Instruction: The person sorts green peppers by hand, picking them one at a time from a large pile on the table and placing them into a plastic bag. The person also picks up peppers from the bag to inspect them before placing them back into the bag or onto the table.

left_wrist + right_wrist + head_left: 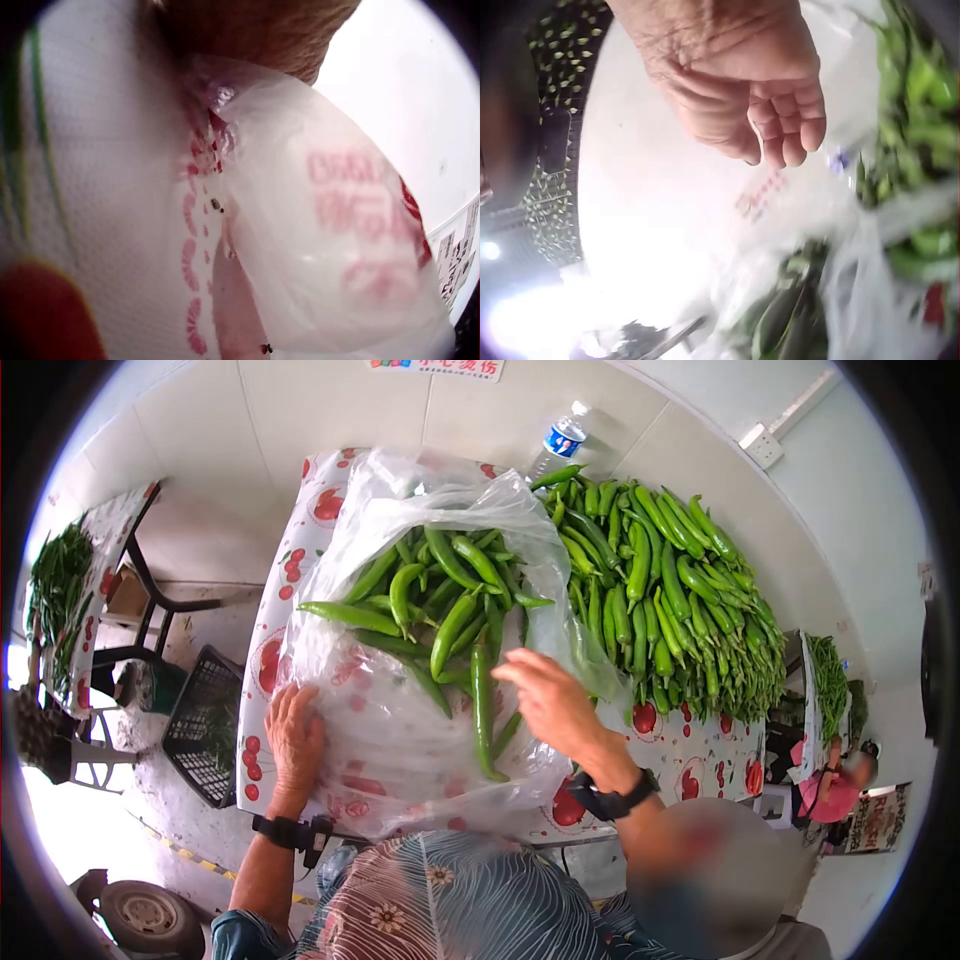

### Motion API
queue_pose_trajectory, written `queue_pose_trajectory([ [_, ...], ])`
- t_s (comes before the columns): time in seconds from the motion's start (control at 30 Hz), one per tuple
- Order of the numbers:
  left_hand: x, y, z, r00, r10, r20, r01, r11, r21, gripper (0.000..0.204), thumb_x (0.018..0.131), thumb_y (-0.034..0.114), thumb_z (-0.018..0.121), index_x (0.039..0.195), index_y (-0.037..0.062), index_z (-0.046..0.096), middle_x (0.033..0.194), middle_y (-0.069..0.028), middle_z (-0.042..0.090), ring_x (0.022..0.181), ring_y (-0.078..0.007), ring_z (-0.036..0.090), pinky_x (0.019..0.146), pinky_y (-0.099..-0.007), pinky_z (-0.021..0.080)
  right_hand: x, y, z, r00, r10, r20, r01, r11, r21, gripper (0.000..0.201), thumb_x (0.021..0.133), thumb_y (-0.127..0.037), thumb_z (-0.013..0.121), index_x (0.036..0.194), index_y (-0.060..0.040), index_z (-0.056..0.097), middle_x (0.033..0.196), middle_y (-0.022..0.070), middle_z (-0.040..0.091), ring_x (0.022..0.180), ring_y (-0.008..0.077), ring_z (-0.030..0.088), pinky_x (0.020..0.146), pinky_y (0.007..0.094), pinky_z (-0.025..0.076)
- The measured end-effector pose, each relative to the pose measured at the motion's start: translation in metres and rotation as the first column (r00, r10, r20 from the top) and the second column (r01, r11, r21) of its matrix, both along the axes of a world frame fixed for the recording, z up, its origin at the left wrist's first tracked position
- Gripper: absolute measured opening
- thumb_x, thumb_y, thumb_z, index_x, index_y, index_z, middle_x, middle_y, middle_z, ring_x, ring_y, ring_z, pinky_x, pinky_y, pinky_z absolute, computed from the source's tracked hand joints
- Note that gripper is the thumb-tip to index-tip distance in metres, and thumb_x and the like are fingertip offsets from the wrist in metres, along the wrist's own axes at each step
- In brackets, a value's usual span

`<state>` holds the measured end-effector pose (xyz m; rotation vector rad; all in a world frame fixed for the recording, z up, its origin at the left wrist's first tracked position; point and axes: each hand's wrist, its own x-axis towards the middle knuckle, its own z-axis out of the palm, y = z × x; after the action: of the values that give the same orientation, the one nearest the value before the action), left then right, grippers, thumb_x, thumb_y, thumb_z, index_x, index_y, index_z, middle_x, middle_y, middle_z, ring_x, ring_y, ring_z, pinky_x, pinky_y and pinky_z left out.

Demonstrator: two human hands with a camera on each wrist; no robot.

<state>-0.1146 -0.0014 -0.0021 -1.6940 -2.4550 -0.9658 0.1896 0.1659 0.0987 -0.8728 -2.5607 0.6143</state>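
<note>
A clear plastic bag (400, 760) lies spread on the table with its mouth toward the back. Long green peppers (450, 585) are heaped on and in it, and one hangs straight down toward its front. My left hand (296, 735) rests on the bag's left edge, fingers pointing away from me. In the left wrist view, the bag's film (330, 225) with blurred red print bulges beside that hand. Over the bag's right side hovers my right hand (548, 700), fingers loosely bent. The right wrist view shows that hand (757, 97) with nothing between fingers and thumb.
A large pile of green peppers (660, 590) covers the table's right part. Behind it a water bottle (560, 440) stands by the wall. The table has a cherry-print cloth (270, 660). At the left are a black crate (205, 725) and another table with greens (60, 590).
</note>
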Motion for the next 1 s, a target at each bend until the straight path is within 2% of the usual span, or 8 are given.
queue_pose_trajectory([
  [0.17,0.002,-0.002,0.001,1.0,0.0,0.001,0.0,1.0,0.013,0.039,0.073,0.001,0.055,0.111,0.0078,0.058,0.118,-0.017,0.055,0.117,-0.0342,0.047,0.1,-0.0444,0.032,-0.027,0.021,-0.043,0.95,0.157,0.269,-0.218,0.952,0.216,0.038,0.08,0.0,0.051,0.116,-0.0087,0.059,0.134,0.0215,0.041,0.125,0.0391,0.037,0.102,0.0434,0.036],
  [0.3,0.005,-0.001,0.002,1.0,0.014,0.008,-0.014,0.999,0.046,0.039,0.072,0.001,0.055,0.11,0.0076,0.058,0.118,-0.0171,0.056,0.117,-0.0356,0.047,0.101,-0.0453,0.032,-0.031,0.034,-0.042,0.949,0.167,0.268,-0.228,0.95,0.215,0.035,0.079,-0.002,0.053,0.112,-0.0106,0.06,0.13,0.0182,0.045,0.125,0.0376,0.037,0.101,0.0439,0.036],
  [0.5,0.006,-0.003,0.001,0.999,0.035,0.022,-0.036,0.998,0.041,0.04,0.071,-0.001,0.055,0.11,0.007,0.058,0.119,-0.0186,0.055,0.118,-0.0364,0.046,0.101,-0.0459,0.031,-0.014,0.04,0.015,0.991,0.013,0.131,-0.063,0.92,0.387,0.036,0.071,0.004,0.058,0.104,-0.0098,0.063,0.12,0.0134,0.052,0.119,0.0353,0.042,0.098,0.0415,0.04],
  [0.63,0.001,-0.003,-0.004,1.0,-0.001,-0.009,0.001,1.0,0.012,0.042,0.069,-0.003,0.053,0.11,0.0058,0.057,0.12,-0.0196,0.054,0.118,-0.0369,0.045,0.101,-0.0462,0.031,0.016,0.046,0.058,0.985,-0.143,0.092,0.093,0.906,0.413,0.031,0.075,0.001,0.058,0.102,-0.0124,0.063,0.112,0.0074,0.054,0.113,0.0281,0.046,0.086,0.0373,0.043],
  [0.67,0.0,-0.003,-0.006,1.0,-0.008,-0.018,0.008,1.0,0.02,0.043,0.069,-0.004,0.053,0.111,0.0052,0.056,0.12,-0.0194,0.054,0.118,-0.0372,0.045,0.101,-0.0466,0.031,0.027,0.052,0.063,0.985,-0.171,0.019,0.14,0.861,0.49,0.025,0.076,-0.007,0.063,0.101,-0.0128,0.064,0.098,0.0051,0.059,0.097,0.0224,0.055,0.076,0.0349,0.046],
  [0.8,-0.003,-0.005,-0.013,0.999,-0.024,-0.027,0.025,0.999,0.031,0.043,0.069,-0.004,0.053,0.112,0.0044,0.055,0.12,-0.0193,0.054,0.118,-0.0383,0.044,0.101,-0.0476,0.031,0.077,0.051,0.089,0.844,-0.501,-0.192,0.509,0.861,-0.009,0.032,0.076,-0.025,0.072,0.102,-0.0096,0.064,0.079,0.0084,0.065,0.062,0.0193,0.061,0.058,0.0309,0.048],
  [0.9,-0.003,-0.006,-0.015,0.999,-0.014,-0.034,0.015,0.999,0.036,0.043,0.069,-0.004,0.053,0.112,0.004,0.055,0.119,-0.0198,0.054,0.117,-0.0389,0.044,0.102,-0.048,0.03,0.122,0.065,0.088,0.657,-0.627,-0.419,0.623,0.764,-0.166,0.03,0.08,-0.023,0.066,0.105,-0.0054,0.062,0.079,0.005,0.064,0.062,0.0125,0.058,0.053,0.0268,0.046],
  [1.0,-0.007,-0.007,-0.021,0.999,-0.035,-0.036,0.037,0.998,0.05,0.045,0.068,-0.004,0.051,0.111,0.0034,0.055,0.118,-0.0203,0.053,0.117,-0.0395,0.044,0.102,-0.0483,0.03,0.159,0.071,0.111,0.394,-0.783,-0.481,0.662,0.605,-0.443,0.036,0.082,-0.017,0.06,0.117,-0.0054,0.055,0.081,0.0029,0.058,0.061,0.0088,0.051,0.05,0.023,0.042],
])
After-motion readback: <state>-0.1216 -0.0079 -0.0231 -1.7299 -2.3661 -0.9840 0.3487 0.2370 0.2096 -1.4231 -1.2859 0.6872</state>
